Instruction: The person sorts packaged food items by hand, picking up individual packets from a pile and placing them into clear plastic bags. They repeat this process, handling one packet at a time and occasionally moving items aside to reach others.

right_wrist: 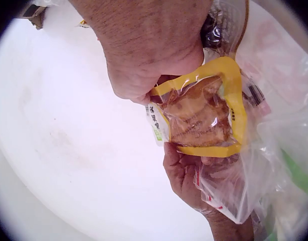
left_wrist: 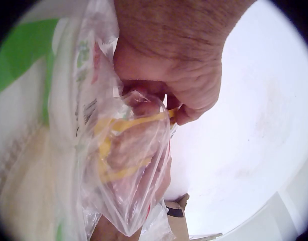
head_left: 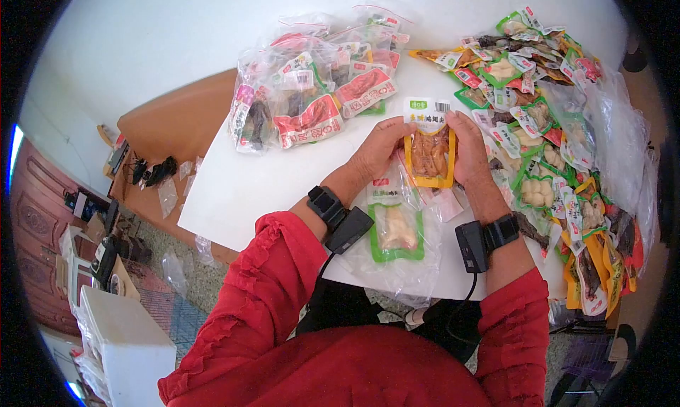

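Both hands hold a vacuum food packet [head_left: 430, 155] with a yellow border, a white printed top and brown pieces of meat behind its clear window. My left hand [head_left: 381, 143] pinches its left edge, and my right hand [head_left: 469, 146] grips the right edge. In the right wrist view, the packet's window [right_wrist: 196, 113] faces the camera between the two hands. A clear plastic bag [right_wrist: 229, 193] with a red-lined edge lies against the left fingers. Below the hands, a green-bordered packet [head_left: 395, 233] with pale contents is inside clear plastic on the table.
Filled clear zip bags [head_left: 304, 88] stand at the back left of the white table [head_left: 234, 187]. A large heap of mixed packets [head_left: 538, 138] covers the right side, with clear plastic bags [head_left: 630, 159] over its outer edge. A brown bench [head_left: 180, 116] stands beyond the left edge.
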A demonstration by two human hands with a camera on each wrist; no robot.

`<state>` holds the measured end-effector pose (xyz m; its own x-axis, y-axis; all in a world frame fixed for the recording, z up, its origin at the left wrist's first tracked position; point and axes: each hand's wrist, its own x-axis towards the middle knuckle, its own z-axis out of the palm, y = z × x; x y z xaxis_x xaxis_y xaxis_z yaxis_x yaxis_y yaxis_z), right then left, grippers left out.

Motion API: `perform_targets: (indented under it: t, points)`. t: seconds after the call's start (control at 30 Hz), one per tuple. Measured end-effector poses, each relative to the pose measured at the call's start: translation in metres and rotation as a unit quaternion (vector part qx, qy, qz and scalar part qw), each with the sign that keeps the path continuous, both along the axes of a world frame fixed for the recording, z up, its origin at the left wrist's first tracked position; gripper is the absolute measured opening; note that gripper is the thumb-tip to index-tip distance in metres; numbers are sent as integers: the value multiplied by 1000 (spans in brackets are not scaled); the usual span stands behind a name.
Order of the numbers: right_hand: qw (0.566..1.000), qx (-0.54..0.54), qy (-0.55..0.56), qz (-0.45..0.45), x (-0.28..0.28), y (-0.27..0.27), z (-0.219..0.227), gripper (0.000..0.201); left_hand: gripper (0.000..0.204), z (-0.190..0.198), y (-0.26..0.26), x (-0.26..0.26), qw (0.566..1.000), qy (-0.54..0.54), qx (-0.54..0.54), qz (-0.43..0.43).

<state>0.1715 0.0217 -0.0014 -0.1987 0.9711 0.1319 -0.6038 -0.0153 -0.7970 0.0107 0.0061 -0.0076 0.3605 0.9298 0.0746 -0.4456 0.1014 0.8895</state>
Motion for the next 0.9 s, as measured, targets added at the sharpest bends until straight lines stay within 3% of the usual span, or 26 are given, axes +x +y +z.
perform_targets:
  t: [0.3,0.67,0.8,0.9]
  points:
    - [1000,-2,-6,13,1,2,-2,15,25,7,-6,2,1000,7,3,15]
    - [994,-5,45,-102,-1,3,0,11,25,-4,2,-1,998,65,2,-13]
    - [994,-13,58,-89,1,6,-2,11,25,-7,3,-3,993,114,7,-10]
    - [997,-2,55,-56,3,4,0,12,25,-9,3,0,996,87,15,5]
